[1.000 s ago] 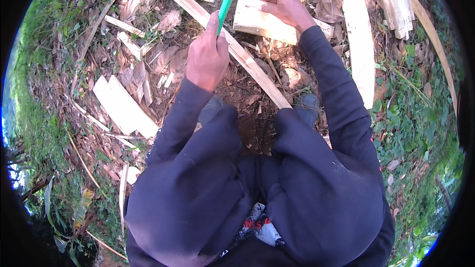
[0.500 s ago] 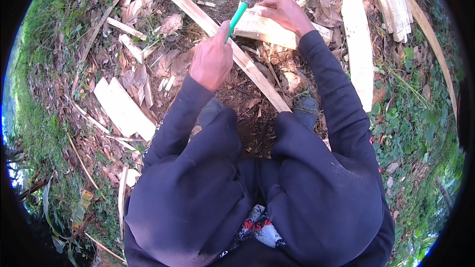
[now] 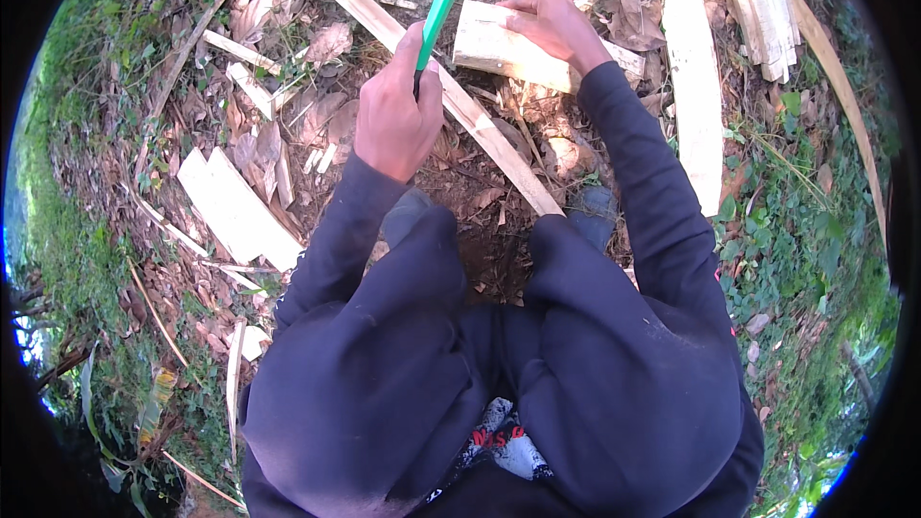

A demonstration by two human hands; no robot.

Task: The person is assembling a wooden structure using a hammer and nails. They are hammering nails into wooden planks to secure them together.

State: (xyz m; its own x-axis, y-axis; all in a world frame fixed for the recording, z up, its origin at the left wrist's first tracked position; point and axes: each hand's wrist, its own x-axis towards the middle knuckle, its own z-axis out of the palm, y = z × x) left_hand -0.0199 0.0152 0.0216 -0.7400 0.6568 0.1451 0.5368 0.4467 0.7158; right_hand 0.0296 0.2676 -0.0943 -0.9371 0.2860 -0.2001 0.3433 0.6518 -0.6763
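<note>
My left hand [image 3: 398, 115] is closed around the green handle of a claw hammer [image 3: 438, 19]. The hammer stands raised, its metal head near the top edge of the view. To the right, my right hand [image 3: 556, 31] grips a short pale wooden board [image 3: 489, 43] at its far edge, thumb and fingers closed together. Whether something small, such as a nail, sits between those fingertips I cannot make out. A long narrow wooden strip [image 3: 489, 139] runs slantwise on the ground, passing by the board's left end.
Several pale planks lie about: a long curved one [image 3: 693, 77] at the right, a stack [image 3: 758, 10] beyond it, and short boards [image 3: 235, 206] at the left. Dry leaves [image 3: 326, 43] and wood chips cover the soil. Green plants [image 3: 782, 230] grow at the sides.
My left hand has moved slightly left and nearer, tilting the hammer so its head has shifted up and left, away from the board. My right hand and the board hold still.
</note>
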